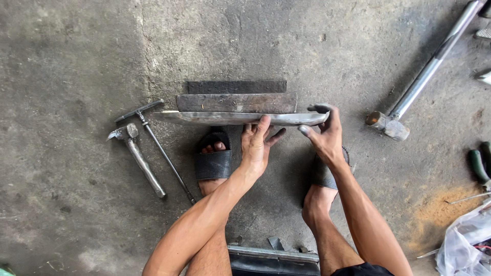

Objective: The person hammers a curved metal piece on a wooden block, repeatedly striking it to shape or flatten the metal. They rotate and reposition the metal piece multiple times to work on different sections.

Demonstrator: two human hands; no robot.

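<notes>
A long curved metal strip (215, 118) lies across the concrete floor in front of my sandalled feet. My left hand (257, 146) rests on its near edge around the middle, fingers spread. My right hand (325, 132) grips the strip's right end, thumb over the top. Behind the strip lie a flat rusty steel bar (236, 102) and a darker bar (236, 87), parallel to it.
A small hammer (137, 156) and a T-handled rod (156, 140) lie to the left. A long-handled sledgehammer (409, 99) lies at the right. Green-handled pliers (479, 166) and a plastic bag (468, 237) sit at the right edge. A metal piece (273, 254) lies beneath me.
</notes>
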